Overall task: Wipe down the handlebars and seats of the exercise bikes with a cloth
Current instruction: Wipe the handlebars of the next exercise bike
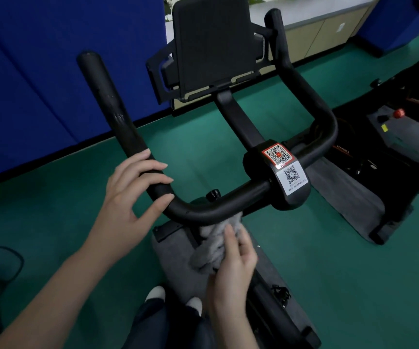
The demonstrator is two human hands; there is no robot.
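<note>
our right grip [231, 268] bunches the cloth [213, 245] up against the underside of the handlebar [216, 210], just left of the stickered clamp [286, 177]. the crossbar runs left to right here, so we judge the wipe should slide along it toward our left grip [133, 187], whose loose fingers rest over the left bend.

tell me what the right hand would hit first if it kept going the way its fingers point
Probably the handlebar: the right hand points up at its cross section, and the grey cloth it holds already seems to touch the bar.
</note>
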